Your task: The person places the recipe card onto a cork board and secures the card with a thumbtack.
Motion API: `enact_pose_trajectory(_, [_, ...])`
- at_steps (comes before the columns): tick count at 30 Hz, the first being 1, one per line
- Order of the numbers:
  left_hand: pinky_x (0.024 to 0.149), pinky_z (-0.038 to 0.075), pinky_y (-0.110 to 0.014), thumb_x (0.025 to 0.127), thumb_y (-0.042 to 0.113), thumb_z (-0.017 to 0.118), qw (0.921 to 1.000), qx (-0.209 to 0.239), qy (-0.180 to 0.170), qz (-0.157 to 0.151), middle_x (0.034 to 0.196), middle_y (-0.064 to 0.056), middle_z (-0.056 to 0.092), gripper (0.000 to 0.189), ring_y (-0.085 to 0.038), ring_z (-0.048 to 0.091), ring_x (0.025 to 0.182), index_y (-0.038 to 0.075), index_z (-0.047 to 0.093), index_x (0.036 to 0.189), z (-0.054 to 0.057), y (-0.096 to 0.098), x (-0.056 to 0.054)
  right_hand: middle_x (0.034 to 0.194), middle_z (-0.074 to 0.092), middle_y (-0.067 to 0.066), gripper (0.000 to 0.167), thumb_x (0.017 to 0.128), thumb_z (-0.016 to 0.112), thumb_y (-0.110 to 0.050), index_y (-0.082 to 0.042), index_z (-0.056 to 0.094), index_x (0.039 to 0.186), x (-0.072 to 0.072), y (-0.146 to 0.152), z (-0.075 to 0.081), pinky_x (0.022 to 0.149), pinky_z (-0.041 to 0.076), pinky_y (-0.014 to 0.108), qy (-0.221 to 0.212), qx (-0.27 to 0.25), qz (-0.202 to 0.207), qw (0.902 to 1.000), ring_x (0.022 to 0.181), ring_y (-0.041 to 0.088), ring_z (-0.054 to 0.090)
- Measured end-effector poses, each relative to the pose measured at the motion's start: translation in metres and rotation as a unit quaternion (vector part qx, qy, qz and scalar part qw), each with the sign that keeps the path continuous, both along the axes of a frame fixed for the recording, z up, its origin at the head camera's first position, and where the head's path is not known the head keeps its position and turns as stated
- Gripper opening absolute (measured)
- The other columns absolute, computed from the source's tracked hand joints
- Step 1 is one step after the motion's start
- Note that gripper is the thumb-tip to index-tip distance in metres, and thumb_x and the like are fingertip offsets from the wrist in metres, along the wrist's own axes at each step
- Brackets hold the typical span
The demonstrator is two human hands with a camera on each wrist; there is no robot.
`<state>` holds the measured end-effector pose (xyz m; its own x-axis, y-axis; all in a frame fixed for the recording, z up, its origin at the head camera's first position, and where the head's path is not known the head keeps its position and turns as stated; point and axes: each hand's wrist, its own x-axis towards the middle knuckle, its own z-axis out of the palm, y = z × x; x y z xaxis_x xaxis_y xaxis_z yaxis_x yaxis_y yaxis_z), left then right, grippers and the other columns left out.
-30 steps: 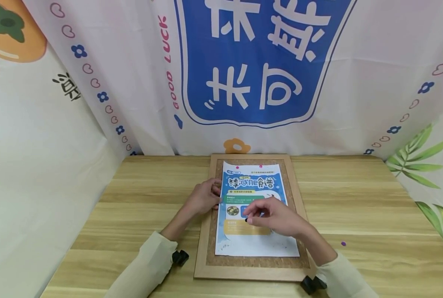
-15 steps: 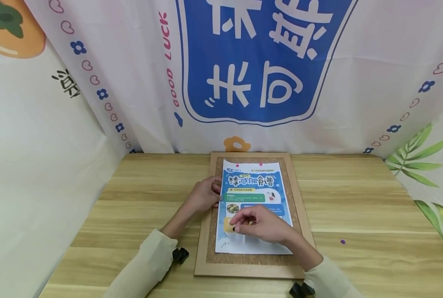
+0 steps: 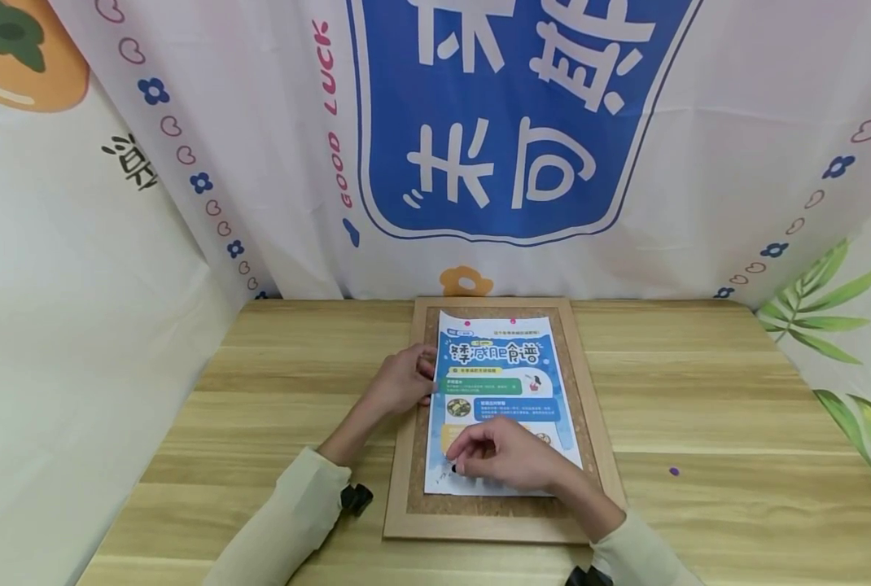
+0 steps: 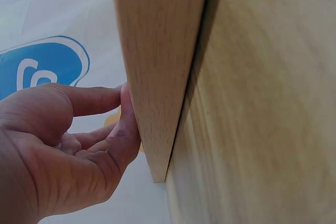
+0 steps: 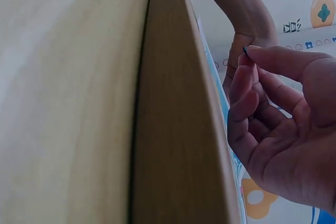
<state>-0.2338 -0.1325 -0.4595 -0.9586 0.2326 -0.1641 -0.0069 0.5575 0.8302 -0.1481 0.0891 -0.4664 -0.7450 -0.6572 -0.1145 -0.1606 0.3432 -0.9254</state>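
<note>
A printed poster (image 3: 558, 382) lies on a framed corkboard (image 3: 421, 521), with two pink thumbtacks (image 3: 468, 323) at its top edge. My right hand (image 3: 512, 456) is over the poster's lower left part, pinching a small black thumbtack (image 3: 454, 468) between thumb and forefinger. In the right wrist view that dark thumbtack (image 5: 245, 50) shows at the thumb tip. My left hand (image 3: 404, 379) rests at the board's left side, fingers curled at the poster's left edge. In the left wrist view its thumb and forefinger tips meet behind the wooden frame (image 4: 157, 77); I cannot tell whether they grip the paper.
A purple thumbtack (image 3: 673, 471) lies on the wooden table (image 3: 699, 391), right of the corkboard. A printed white curtain (image 3: 289, 163) hangs behind the table's back edge. Black straps with blocks (image 3: 356, 498) sit at both sleeve cuffs.
My right hand has moved left and down across the poster with the black thumbtack, from its middle to near its lower left corner. The left hand has stayed in place.
</note>
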Motion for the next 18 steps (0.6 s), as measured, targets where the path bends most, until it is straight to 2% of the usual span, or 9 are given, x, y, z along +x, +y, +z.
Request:
enact_pose_trajectory(7, [0.062, 0.063, -0.026, 0.095, -0.006, 0.072, 1.0000, 0.002, 0.000, 0.001, 0.110, -0.017, 0.072, 0.056, -0.019, 0.070, 0.077, 0.000, 0.056, 0.148, -0.0011, 0.0003, -0.0008, 0.101, 0.079, 0.005, 0.012, 0.099, 0.075, -0.011, -0.005, 0.080, 0.108, 0.0013, 0.0004, -0.0040, 0.070, 0.052, 0.018, 0.004, -0.006, 0.009, 0.9999, 0.078, 0.005, 0.063])
enact_pose_trajectory(13, [0.062, 0.063, -0.026, 0.095, -0.005, 0.073, 1.0000, -0.002, -0.002, 0.002, 0.110, -0.016, 0.072, 0.056, -0.019, 0.071, 0.078, 0.001, 0.056, 0.148, -0.0018, 0.0007, -0.0020, 0.095, 0.079, 0.003, 0.010, 0.098, 0.076, -0.010, -0.006, 0.080, 0.106, 0.0020, -0.0010, -0.0071, 0.075, 0.058, 0.020, 0.028, 0.001, 0.012, 0.9995, 0.081, 0.003, 0.068])
enact_pose_trajectory(18, [0.062, 0.063, -0.026, 0.095, -0.005, 0.073, 1.0000, -0.004, -0.004, 0.003, 0.110, -0.015, 0.072, 0.056, -0.019, 0.070, 0.079, 0.002, 0.056, 0.148, -0.0017, 0.0011, -0.0016, 0.090, 0.077, 0.000, 0.007, 0.097, 0.076, -0.009, -0.009, 0.081, 0.102, 0.0031, -0.0034, -0.0081, 0.072, 0.056, 0.019, 0.030, 0.014, 0.011, 0.9994, 0.079, 0.004, 0.066])
